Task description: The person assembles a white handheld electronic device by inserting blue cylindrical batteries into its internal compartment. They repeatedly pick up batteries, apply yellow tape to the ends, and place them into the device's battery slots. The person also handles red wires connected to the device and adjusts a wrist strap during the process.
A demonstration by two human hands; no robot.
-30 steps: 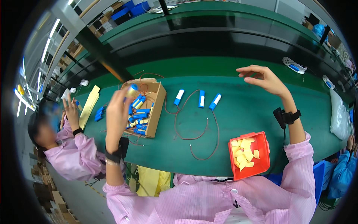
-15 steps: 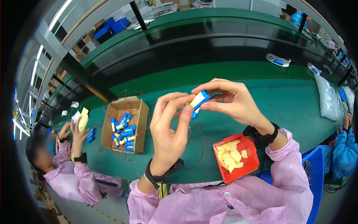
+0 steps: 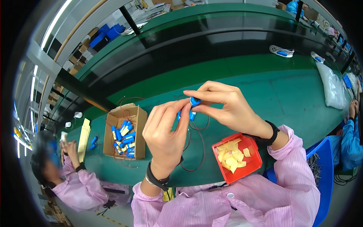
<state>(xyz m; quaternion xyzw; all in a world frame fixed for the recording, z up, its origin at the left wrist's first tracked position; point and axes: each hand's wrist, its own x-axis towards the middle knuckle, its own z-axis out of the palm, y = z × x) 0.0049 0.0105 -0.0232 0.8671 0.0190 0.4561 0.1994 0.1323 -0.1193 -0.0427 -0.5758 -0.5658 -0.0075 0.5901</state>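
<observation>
Over the green bench, a blue cylindrical battery is pinched between the fingertips of both my hands, seen nearly end-on with its dark end facing right. My left hand grips its left side. My right hand pinches the other side between thumb and fingers. More blue cylinder shows just below the fingers; whether it is held or lies behind is unclear. A dark red wire loops beneath. By my right forearm stands a red tray of yellow paper pieces.
A cardboard box of blue batteries with yellow pieces stands left of my hands. Beyond it are yellow strips, two blue batteries and a co-worker. White devices and a plastic bag lie right.
The battery has turned in my fingers from showing its yellow-covered side to nearly end-on, and sits slightly further left. The co-worker's hand at the left has moved left with a white item.
</observation>
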